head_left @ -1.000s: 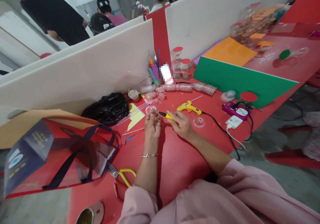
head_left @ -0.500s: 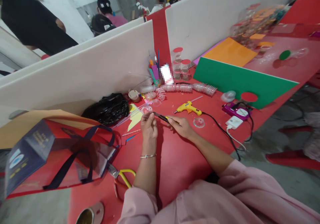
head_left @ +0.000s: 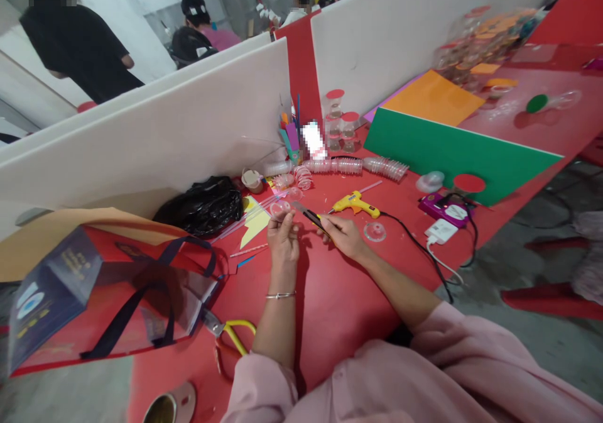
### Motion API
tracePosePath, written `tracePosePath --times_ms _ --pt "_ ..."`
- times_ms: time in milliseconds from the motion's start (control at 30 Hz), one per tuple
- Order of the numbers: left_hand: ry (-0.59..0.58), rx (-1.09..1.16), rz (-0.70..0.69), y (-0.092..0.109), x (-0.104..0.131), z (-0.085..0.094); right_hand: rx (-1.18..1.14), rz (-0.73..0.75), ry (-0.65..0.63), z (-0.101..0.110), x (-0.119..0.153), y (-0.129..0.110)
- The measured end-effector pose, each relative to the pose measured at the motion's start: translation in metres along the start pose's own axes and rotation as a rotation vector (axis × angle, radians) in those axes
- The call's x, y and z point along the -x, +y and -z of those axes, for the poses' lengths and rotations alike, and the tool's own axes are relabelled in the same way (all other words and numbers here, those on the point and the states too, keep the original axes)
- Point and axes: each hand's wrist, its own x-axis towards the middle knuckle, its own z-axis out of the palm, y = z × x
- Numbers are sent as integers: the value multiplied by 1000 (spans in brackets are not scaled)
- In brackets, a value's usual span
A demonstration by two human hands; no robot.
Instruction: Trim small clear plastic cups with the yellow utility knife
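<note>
My left hand [head_left: 284, 237] pinches a small clear plastic cup [head_left: 281, 208] just above the red table [head_left: 330, 297]. My right hand [head_left: 343, 234] grips a black and yellow utility knife [head_left: 308, 215], its blade tip pointing left at the cup. Both hands are close together near the table's middle. A yellow glue gun [head_left: 354, 203] lies just beyond my right hand, and a clear plastic cup piece [head_left: 375, 231] rests to its right.
A black plastic bag [head_left: 203, 205] and a red tote bag [head_left: 110, 285] lie at left. Yellow-handled scissors [head_left: 230, 335] sit near the front edge. Rows of stacked clear cups [head_left: 348, 165], a green sheet [head_left: 452, 153], a power strip [head_left: 445, 209] and cables lie right. White dividers stand behind.
My left hand shifted slightly with the cup while the knife in my right hand tilted, its tip rising toward the cup. A person beyond the divider has moved.
</note>
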Motion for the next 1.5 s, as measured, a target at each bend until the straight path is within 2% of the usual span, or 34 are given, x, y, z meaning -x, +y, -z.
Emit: tracePosePath --times_ms 133,300,467,667,867,1167,1300,1500 --pt "-25 14 -51 1 -1 1 33 -4 -70 -3 3 1" --pt "15 30 -74 -1 -5 3 59 10 -102 -4 6 0" --pt "17 8 -79 0 -5 2 84 34 -64 -4 6 -2" --pt "-9 -20 -80 5 -4 3 24 -10 -79 -4 4 2" --pt "-27 -87 -99 6 -7 8 121 74 -39 -3 6 -2" --pt "-49 -137 -182 10 -6 6 108 103 26 -5 7 -2" --pt "-95 -181 -179 15 -5 8 47 65 20 -5 7 -1" --pt "-103 -202 -154 19 -4 7 56 71 32 -5 8 -1"
